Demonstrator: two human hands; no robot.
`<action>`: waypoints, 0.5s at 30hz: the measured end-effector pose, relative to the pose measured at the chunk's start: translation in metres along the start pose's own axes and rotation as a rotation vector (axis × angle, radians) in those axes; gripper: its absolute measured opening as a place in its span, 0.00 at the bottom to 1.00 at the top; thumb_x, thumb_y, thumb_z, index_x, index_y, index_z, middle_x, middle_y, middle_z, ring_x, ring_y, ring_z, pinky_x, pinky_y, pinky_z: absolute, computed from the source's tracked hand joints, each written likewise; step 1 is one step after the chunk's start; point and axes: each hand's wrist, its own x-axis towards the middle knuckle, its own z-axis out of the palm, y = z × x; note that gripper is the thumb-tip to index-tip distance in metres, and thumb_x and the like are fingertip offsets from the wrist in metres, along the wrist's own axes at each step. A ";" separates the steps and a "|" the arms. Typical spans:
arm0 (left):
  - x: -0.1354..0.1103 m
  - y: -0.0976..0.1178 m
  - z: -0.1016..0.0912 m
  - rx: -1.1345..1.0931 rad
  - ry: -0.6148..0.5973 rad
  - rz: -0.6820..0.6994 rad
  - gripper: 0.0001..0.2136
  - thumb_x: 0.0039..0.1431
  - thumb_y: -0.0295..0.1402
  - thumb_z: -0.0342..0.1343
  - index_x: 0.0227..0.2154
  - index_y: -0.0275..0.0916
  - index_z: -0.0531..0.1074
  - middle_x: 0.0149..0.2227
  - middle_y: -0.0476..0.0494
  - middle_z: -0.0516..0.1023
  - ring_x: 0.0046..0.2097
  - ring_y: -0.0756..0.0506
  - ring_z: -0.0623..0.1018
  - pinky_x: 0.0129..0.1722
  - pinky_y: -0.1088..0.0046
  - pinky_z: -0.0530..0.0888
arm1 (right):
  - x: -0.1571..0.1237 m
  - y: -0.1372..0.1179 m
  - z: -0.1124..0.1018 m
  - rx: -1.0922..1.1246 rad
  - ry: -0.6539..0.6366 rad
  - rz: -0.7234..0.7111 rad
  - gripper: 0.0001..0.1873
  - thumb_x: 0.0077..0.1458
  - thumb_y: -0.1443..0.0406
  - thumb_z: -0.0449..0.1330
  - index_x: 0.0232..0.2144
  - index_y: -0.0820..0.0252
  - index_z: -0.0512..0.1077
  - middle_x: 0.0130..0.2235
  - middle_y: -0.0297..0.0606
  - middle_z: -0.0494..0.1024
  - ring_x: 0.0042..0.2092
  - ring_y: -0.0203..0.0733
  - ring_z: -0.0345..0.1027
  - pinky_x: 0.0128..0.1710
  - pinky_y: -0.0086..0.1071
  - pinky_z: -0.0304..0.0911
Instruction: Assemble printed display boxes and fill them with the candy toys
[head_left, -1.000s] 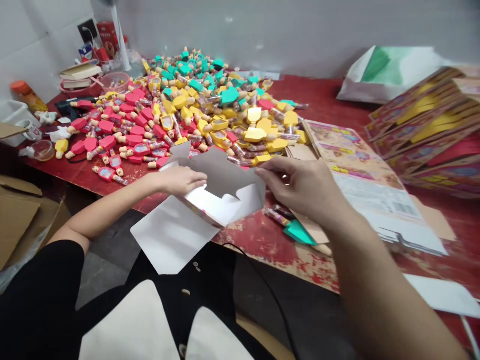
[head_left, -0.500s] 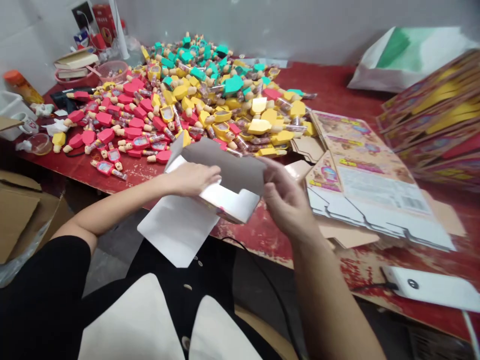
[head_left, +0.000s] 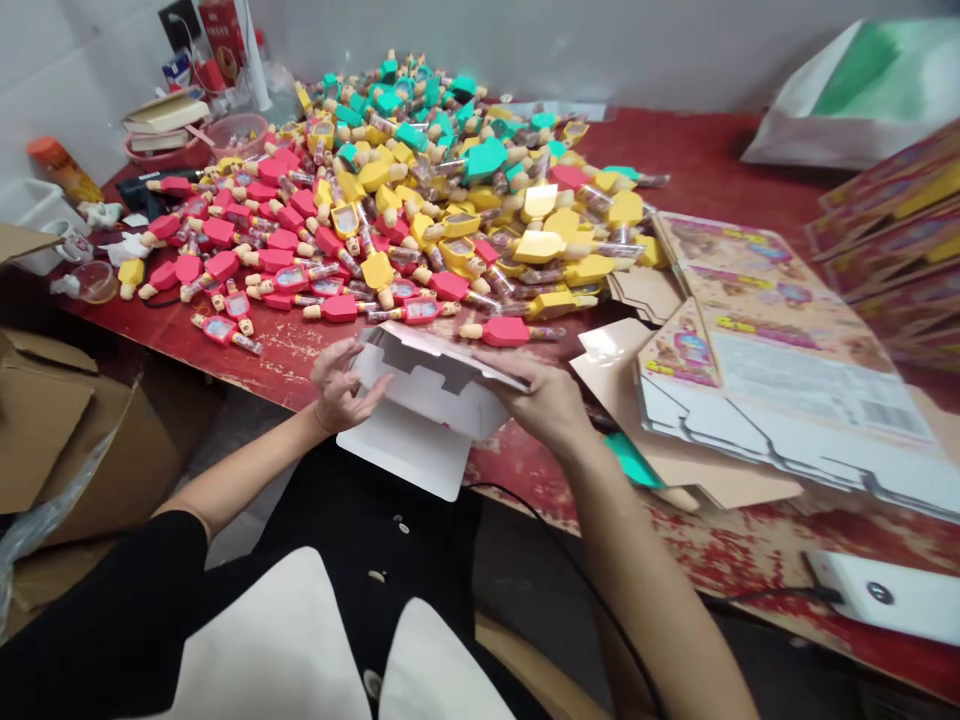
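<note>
1. One white-lined carton [head_left: 431, 395] is sitting at the clock's centre, by the near edge of the table [head_left: 675, 140]; whether it is resting on the wood is not showing.
2. At three o'clock the right hand [head_left: 551, 405] is pinching the carton's edge, thumb uppermost. Too firm a squeeze could be creasing the thin board.
3. At nine o'clock the left hand [head_left: 345, 388] is spreading its fingers, visibly clasping nothing; I cannot tell whether a fingertip is touching the card. With so little support there, that end could be sagging or twisting around the right hand's pinch.
4. Towards six o'clock the white flap [head_left: 409, 452] is hanging over the lap, so clothing could be snagging and bending it.
5. At two o'clock a red toy [head_left: 506, 331] is lying just behind; a backward push could be knocking it into the pile of toys [head_left: 375, 178] towards twelve.
6. At three o'clock, farther out, flat printed cartons [head_left: 787, 365] are overlapping loosely; a swinging right forearm could be scattering them.
</note>
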 end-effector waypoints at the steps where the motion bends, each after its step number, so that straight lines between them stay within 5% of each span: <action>1: 0.000 -0.003 -0.002 0.051 0.061 -0.004 0.32 0.40 0.48 0.76 0.44 0.42 0.69 0.61 0.34 0.63 0.72 0.31 0.56 0.72 0.46 0.59 | 0.000 -0.002 -0.002 -0.030 0.012 -0.014 0.22 0.58 0.53 0.62 0.51 0.53 0.80 0.52 0.42 0.81 0.55 0.54 0.76 0.56 0.47 0.70; 3: 0.002 -0.009 0.001 0.093 0.054 0.042 0.36 0.46 0.50 0.73 0.55 0.41 0.67 0.66 0.33 0.61 0.75 0.31 0.50 0.75 0.48 0.52 | 0.001 -0.004 -0.004 -0.078 0.020 -0.071 0.21 0.59 0.54 0.62 0.50 0.54 0.81 0.49 0.42 0.83 0.52 0.55 0.78 0.55 0.47 0.71; 6: 0.001 -0.024 0.014 -0.011 -0.204 0.266 0.29 0.70 0.47 0.49 0.69 0.42 0.57 0.70 0.36 0.60 0.75 0.39 0.55 0.76 0.54 0.54 | 0.004 -0.006 0.001 -0.111 0.066 -0.167 0.21 0.58 0.58 0.61 0.52 0.55 0.80 0.51 0.43 0.82 0.53 0.55 0.78 0.57 0.48 0.71; 8: -0.006 -0.035 0.024 -0.056 -0.336 0.466 0.27 0.75 0.42 0.37 0.73 0.45 0.48 0.74 0.40 0.54 0.76 0.41 0.54 0.75 0.54 0.55 | 0.007 -0.005 0.006 -0.070 0.094 -0.198 0.23 0.56 0.63 0.60 0.53 0.55 0.79 0.53 0.41 0.80 0.54 0.54 0.77 0.57 0.47 0.72; 11: -0.017 -0.042 0.031 -0.091 -0.378 0.570 0.31 0.74 0.51 0.35 0.74 0.49 0.41 0.77 0.43 0.40 0.78 0.37 0.44 0.76 0.49 0.49 | 0.011 -0.002 0.010 -0.041 0.104 -0.173 0.22 0.53 0.67 0.59 0.50 0.55 0.81 0.50 0.38 0.82 0.50 0.51 0.79 0.53 0.43 0.75; 15: -0.013 -0.029 0.032 -0.231 -0.358 0.360 0.34 0.68 0.55 0.49 0.73 0.53 0.49 0.77 0.44 0.44 0.77 0.35 0.48 0.75 0.49 0.49 | 0.009 0.000 0.015 -0.136 0.138 -0.206 0.21 0.59 0.65 0.57 0.52 0.54 0.80 0.53 0.39 0.81 0.53 0.51 0.78 0.56 0.44 0.73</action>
